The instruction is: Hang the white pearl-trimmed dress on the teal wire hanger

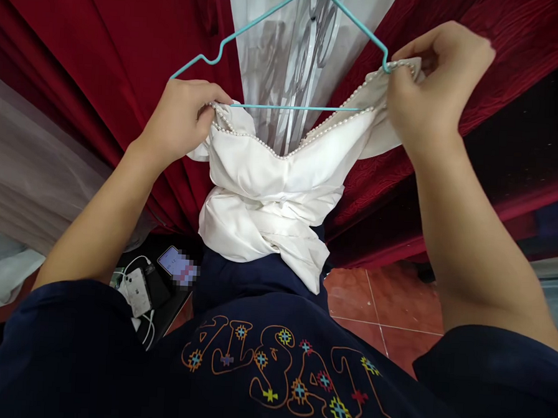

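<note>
A white dress (pixel 281 172) with a pearl-beaded neckline hangs in front of me, its lower part bunched near my waist. Behind the neckline runs the bar of a turquoise hanger (pixel 265 21). My left hand (pixel 185 113) is closed on the dress's left shoulder edge, below the hanger's left arm. On the other side, my right hand (pixel 437 86) pinches the right shoulder strap, where the hanger's right notch meets the beaded edge. The fabric stretches between both hands. My fingers hide parts of both straps.
Red curtains (pixel 128 57) hang on both sides, with white drapery (pixel 268 52) and white metal scrollwork between them. At lower left, a black surface holds a phone with a lit screen (pixel 177 266), another phone (pixel 137 292) and white cables. Red floor tiles (pixel 372 301) show below.
</note>
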Motion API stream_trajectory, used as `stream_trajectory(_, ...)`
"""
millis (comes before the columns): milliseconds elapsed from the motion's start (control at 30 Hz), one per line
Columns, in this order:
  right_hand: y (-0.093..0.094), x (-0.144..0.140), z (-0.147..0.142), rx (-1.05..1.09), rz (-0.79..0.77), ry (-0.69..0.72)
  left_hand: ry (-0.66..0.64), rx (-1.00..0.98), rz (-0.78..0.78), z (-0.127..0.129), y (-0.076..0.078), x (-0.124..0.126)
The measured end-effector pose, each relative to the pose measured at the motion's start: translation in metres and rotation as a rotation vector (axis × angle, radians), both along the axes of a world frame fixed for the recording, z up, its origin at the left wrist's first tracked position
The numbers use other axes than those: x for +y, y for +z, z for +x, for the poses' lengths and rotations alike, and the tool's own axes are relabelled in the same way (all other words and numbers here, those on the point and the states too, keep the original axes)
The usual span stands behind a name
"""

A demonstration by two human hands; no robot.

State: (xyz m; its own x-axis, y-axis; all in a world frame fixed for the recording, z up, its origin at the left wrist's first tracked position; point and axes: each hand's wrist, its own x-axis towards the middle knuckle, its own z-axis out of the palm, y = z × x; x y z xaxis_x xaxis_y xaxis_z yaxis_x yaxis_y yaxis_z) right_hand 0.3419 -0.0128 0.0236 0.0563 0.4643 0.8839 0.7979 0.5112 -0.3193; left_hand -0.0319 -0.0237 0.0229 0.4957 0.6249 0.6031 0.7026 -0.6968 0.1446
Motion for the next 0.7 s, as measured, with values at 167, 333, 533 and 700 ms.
stream_trajectory(167, 0.013, 0.001, 0.02, 0.187, -0.086, 0.059, 0.039, -0.024, -0.019, -0.003, 0.004, 0.004)
stream_trajectory(333, 0.005, -0.011, 0.047, 0.022, -0.252, -0.25, 0.044, -0.075, 0.049, -0.004, 0.004, 0.003)
stream_trajectory(533, -0.009, -0.048, 0.023, -0.22, -0.653, -0.266, 0.075, -0.048, 0.037, -0.001, 0.005, 0.0)
stream_trajectory(700, -0.005, -0.053, -0.029, -0.163, -0.407, 0.015, 0.044, -0.075, 0.04, -0.002, 0.001, 0.005)
